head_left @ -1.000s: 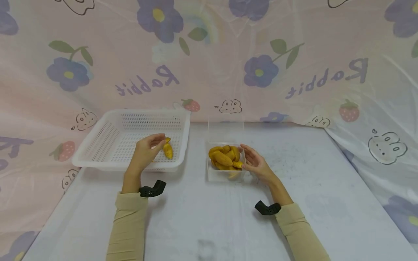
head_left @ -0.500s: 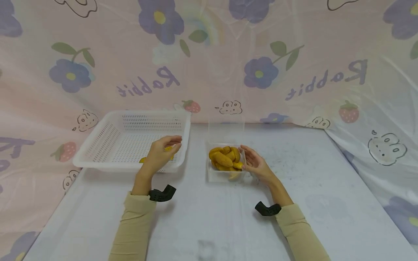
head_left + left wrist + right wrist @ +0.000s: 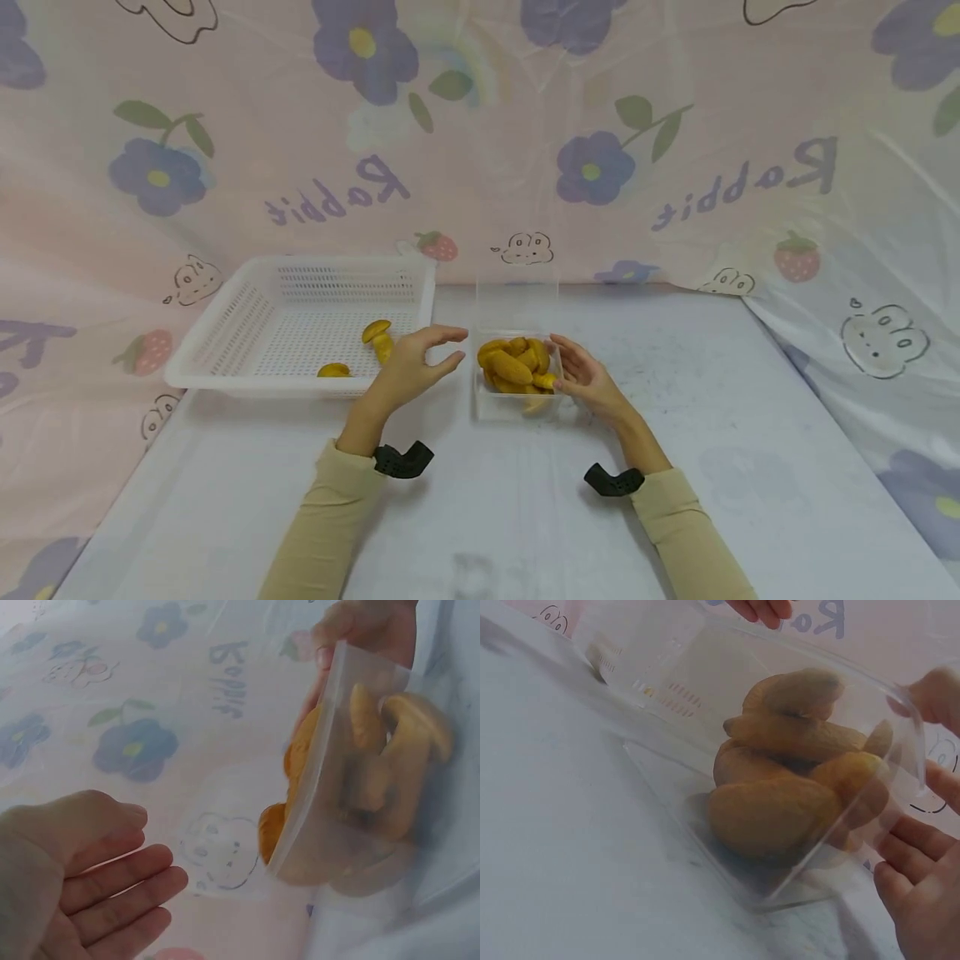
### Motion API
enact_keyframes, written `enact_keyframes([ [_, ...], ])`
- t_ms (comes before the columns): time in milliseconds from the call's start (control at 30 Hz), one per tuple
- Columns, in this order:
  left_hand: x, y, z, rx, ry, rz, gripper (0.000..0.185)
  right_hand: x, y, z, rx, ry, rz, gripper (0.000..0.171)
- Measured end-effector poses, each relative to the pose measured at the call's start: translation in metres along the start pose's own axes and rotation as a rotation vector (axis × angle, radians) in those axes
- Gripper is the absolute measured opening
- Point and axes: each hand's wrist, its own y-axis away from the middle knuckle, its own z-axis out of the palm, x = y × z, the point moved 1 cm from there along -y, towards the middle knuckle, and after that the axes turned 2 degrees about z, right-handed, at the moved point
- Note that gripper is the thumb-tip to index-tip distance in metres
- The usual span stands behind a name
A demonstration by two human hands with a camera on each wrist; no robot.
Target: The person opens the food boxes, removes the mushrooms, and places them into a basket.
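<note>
A clear plastic box with its lid raised at the back holds a heap of yellow-brown mushrooms. My right hand grips its right side, thumb at the rim and fingers along the outer wall. To the left of the box is my left hand, thumb and fingers spread apart with nothing between them. In the left wrist view the left hand is apart from the box wall. Behind that hand, in the white basket, lie a mushroom and another mushroom cap.
The perforated basket stands on the left of the white table, near the printed curtain at the back. Each wrist wears a black curved mount, the left mount and the right mount.
My left hand has moved right, out from over the basket to beside the box, uncovering mushrooms in the basket. The right hand keeps its place on the box.
</note>
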Motion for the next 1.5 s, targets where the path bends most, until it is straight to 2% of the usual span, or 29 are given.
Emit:
enact_keyframes([
  [200, 0.003, -0.007, 0.016, -0.018, 0.014, 0.074, 0.033, 0.000, 0.000, 0.000, -0.006, -0.015, -0.004, 0.079],
  [467, -0.003, -0.018, 0.034, -0.046, -0.002, 0.076, 0.042, -0.001, 0.000, 0.001, -0.004, -0.022, -0.001, 0.079],
  [767, -0.003, -0.024, 0.048, -0.111, 0.029, 0.012, 0.052, -0.001, 0.001, 0.002, 0.000, -0.019, 0.006, 0.079],
  [1067, -0.006, -0.025, 0.058, -0.182, 0.017, -0.039, 0.065, -0.001, 0.000, 0.002, 0.004, -0.013, 0.023, 0.076],
  [1500, -0.007, -0.026, 0.062, -0.180, -0.027, -0.042, 0.059, -0.001, 0.000, 0.002, 0.003, -0.020, 0.006, 0.079],
])
